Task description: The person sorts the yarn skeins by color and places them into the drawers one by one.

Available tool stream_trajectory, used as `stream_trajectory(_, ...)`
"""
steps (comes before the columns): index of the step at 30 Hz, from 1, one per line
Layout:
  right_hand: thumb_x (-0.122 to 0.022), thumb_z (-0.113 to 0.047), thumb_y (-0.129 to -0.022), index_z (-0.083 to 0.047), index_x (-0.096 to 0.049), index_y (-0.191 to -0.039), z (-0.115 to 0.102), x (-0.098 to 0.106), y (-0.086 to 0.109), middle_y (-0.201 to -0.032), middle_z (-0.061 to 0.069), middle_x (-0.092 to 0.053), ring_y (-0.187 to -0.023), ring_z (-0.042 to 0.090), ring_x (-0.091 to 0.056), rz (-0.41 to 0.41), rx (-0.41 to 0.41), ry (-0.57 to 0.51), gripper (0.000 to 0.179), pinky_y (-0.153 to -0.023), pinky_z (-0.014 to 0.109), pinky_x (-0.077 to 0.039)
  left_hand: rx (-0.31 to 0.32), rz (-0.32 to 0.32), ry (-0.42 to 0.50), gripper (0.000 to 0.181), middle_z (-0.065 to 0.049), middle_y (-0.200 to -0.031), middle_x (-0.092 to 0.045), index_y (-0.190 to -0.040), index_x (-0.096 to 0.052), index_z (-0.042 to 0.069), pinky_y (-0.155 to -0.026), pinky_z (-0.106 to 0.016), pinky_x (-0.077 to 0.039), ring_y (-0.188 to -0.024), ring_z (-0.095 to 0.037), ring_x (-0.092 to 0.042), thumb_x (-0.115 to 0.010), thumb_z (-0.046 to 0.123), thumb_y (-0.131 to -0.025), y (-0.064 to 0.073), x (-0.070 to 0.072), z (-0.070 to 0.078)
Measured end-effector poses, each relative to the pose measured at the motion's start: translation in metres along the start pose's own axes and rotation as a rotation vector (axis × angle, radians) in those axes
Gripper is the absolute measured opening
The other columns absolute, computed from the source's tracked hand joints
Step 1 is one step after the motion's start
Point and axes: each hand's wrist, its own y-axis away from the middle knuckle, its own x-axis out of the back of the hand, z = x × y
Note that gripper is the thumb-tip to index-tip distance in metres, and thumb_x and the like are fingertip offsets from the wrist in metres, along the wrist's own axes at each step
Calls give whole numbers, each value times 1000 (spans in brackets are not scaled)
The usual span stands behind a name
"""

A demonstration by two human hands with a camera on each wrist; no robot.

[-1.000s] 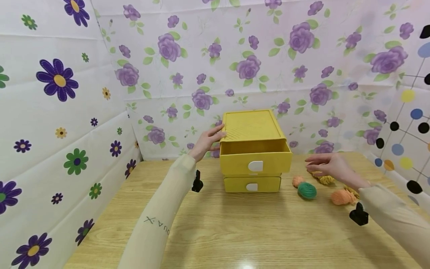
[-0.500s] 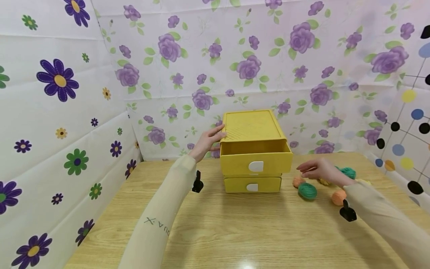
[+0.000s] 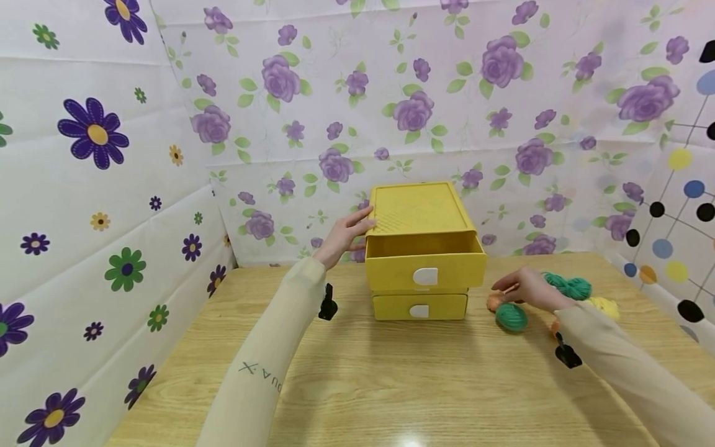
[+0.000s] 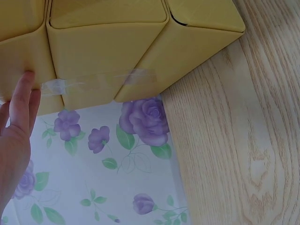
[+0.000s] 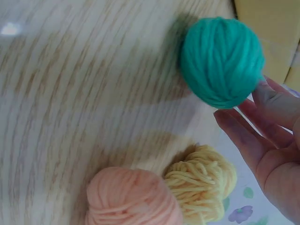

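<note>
A yellow chest of drawers [image 3: 421, 208] stands at the back of the table, its upper drawer [image 3: 391, 273] pulled out and its lower drawer [image 3: 391, 307] in. My left hand [image 3: 342, 239] rests with extended fingers against the chest's left side. On the right, my right hand [image 3: 530, 287] reaches down over a small orange yarn ball [image 3: 493, 303], fingers spread and slightly bent; whether they touch it is unclear. Just in front lies a green yarn ball [image 3: 511, 317]. In the right wrist view this green ball hides part of my fingertips, and no yarn is visibly gripped.
Behind my right wrist lie green yarn [image 3: 579, 288] and yellow yarn [image 3: 605, 307]. A peach yarn ball [image 5: 131, 199] and a pale yellow yarn bundle [image 5: 201, 183] sit side by side in the right wrist view. Flowered cloth [image 3: 301, 186] hangs behind the table [image 3: 357, 385].
My right hand has moved left and down to the small orange yarn ball, uncovering the green and yellow yarn behind it. My left hand and the chest have stayed in place.
</note>
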Motion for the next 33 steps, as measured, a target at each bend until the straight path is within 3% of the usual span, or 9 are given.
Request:
stream_trajectory(5, -65, -4, -83, 9, -64, -106, 6, -4, -2, -103, 22, -60, -83, 29, -60, 13, -22, 44, 27, -62, 35, -51, 5, -8, -4, 56, -7, -146, -21, -144, -26, 10, -89, -47, -38, -123, -26, -35, -50, 21, -95, 5, -2, 6)
stream_trajectory(14, -65, -2, -82, 11, -64, -102, 14, -11, -9, -97, 22, -62, -84, 32, -59, -3, 5, 75, 24, -63, 33, -50, 4, 31, -18, 55, 2, -142, -29, -142, -34, 19, -84, -40, -43, -118, -19, -41, -54, 29, -92, -7, 4, -14)
stream_trajectory(22, -68, -8, -80, 11, -64, -104, 13, -11, -14, -96, 21, -63, -90, 34, -58, -2, -63, 76, 30, -70, 39, -49, -13, 36, -36, 55, 2, -143, -28, -142, -34, 20, -83, -41, -43, -118, -19, -41, -55, 30, -92, -9, 5, -16)
stream_trajectory(28, -68, -11, -81, 12, -62, -106, 5, -10, -16, -95, 20, -63, -81, 25, -59, 9, -129, 35, 35, -67, 37, -49, -17, 36, -34, 54, 0, -142, -29, -142, -33, 19, -84, -42, -43, -117, -20, -42, -53, 29, -93, -9, 5, -13)
stream_trajectory(33, -66, -8, -82, 15, -57, -111, 5, -11, -12, -90, 16, -63, -74, 20, -59, 42, -192, -81, 37, -63, 33, -50, -9, -3, -6, 55, -5, -144, -25, -144, -28, 13, -87, -46, -40, -119, -26, -39, -50, 23, -95, -3, 1, -5)
